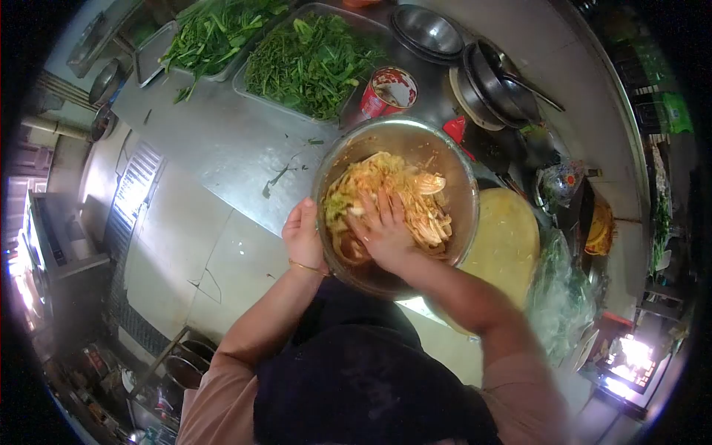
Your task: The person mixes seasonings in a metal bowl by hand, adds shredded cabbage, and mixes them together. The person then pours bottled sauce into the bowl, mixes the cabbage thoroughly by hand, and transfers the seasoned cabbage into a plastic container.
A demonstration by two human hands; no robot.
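A large steel mixing bowl stands at the near edge of the metal counter. Inside it lies shredded cabbage, pale and yellowish, coated with a reddish-brown seasoning. My left hand grips the bowl's left rim, with a thin bracelet at the wrist. Down in the bowl, my right hand rests on the cabbage with its fingers stretched and slightly apart. Bits of seasoning cling to the bowl's inner wall.
Behind the bowl are trays of chopped greens and leafy greens, plus an opened red can. Dark pans and metal bowls are stacked back right. A round yellowish cutting board and a plastic bag lie right.
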